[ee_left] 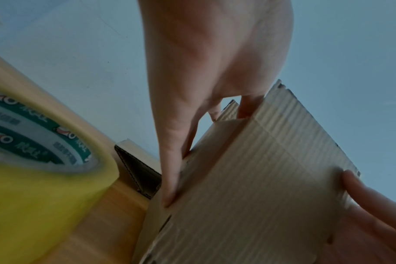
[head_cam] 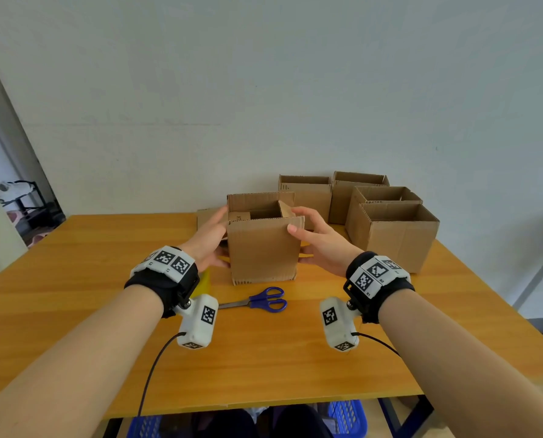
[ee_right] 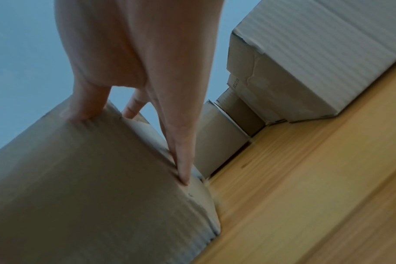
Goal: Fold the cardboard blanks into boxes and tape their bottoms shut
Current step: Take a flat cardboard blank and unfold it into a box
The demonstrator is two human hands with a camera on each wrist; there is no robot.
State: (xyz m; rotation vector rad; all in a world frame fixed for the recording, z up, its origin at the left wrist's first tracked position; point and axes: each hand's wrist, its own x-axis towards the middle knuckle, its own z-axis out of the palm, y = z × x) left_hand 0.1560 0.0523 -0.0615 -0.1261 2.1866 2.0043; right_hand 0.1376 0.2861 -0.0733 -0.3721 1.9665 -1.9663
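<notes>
A brown cardboard box [head_cam: 262,248] stands upright on the wooden table [head_cam: 105,311], its top flaps up. My left hand [head_cam: 208,238] lies flat against its left side, fingers straight; the left wrist view shows them [ee_left: 170,169] along the box [ee_left: 260,187] edge. My right hand [head_cam: 320,245] holds the right front corner, thumb on the front face near the top and fingers on the right side. That thumb [ee_right: 79,110] rests on the box [ee_right: 90,178] in the right wrist view. A yellow tape roll [head_cam: 205,278] sits by my left wrist, close up [ee_left: 45,142] in the left wrist view.
Blue-handled scissors [head_cam: 260,300] lie just in front of the box. Several folded open boxes [head_cam: 393,235] stand at the back right near the table's edge. Flat cardboard [head_cam: 207,216] lies behind my left hand. A wall closes off the far side.
</notes>
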